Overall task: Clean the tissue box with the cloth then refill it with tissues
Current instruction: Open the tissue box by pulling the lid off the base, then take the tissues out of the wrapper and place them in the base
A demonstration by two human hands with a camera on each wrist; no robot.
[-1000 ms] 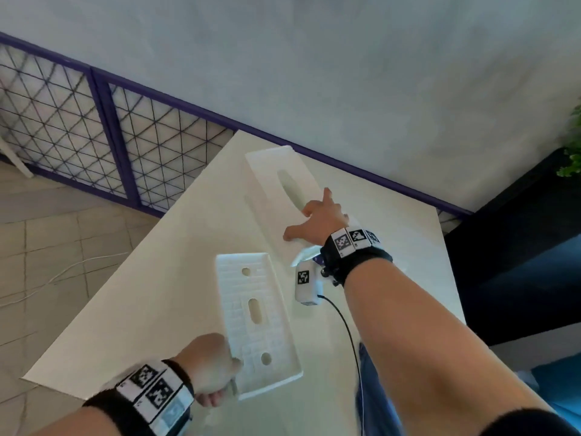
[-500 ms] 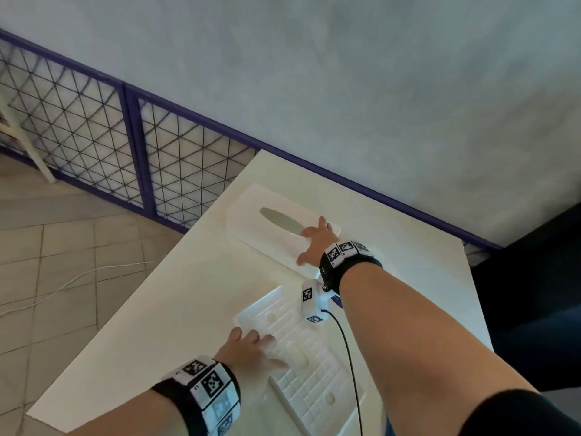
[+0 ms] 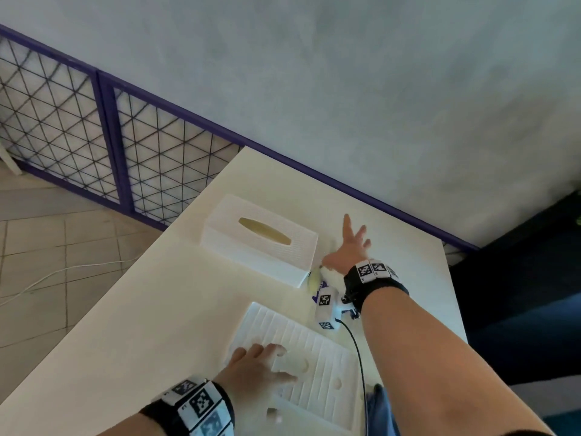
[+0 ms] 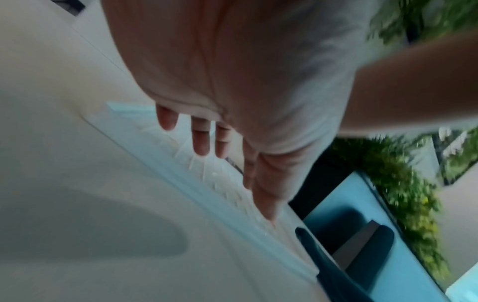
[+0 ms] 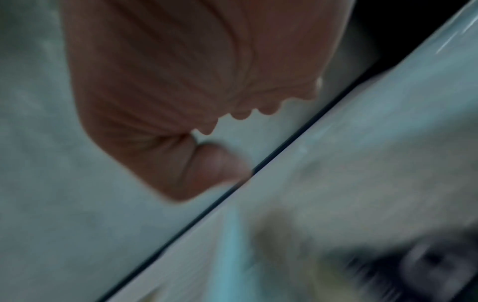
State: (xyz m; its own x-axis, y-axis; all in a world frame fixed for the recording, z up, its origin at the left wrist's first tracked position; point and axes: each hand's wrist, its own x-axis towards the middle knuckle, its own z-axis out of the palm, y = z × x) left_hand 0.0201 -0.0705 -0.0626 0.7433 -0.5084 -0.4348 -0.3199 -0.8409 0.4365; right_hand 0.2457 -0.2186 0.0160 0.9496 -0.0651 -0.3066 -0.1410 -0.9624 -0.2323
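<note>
The white tissue box cover [image 3: 261, 239] with an oval slot stands upright on the white table [image 3: 125, 325]. Its ribbed white base plate [image 3: 314, 347] lies flat nearer to me, seen blurred as the base plate [image 4: 181, 161] in the left wrist view. My left hand [image 3: 261, 369] rests on the plate with straight fingers [image 4: 200, 141]. My right hand [image 3: 349, 247] is spread above the table just right of the cover, holding nothing; in the right wrist view the right hand [image 5: 181, 114] is blurred. A pale yellowish cloth [image 3: 316, 278] lies under my right wrist, mostly hidden.
The table's far edge meets a grey wall with a purple rail [image 3: 345, 187]. A purple mesh fence [image 3: 63, 130] and tiled floor lie to the left. A dark cabinet [image 3: 518, 278] stands right. A black cable [image 3: 356, 350] hangs from my right wrist.
My right hand let go of the cover and spread open to its right. The cover now stands flat on the table. My left hand set the plate down and lies flat on it.
</note>
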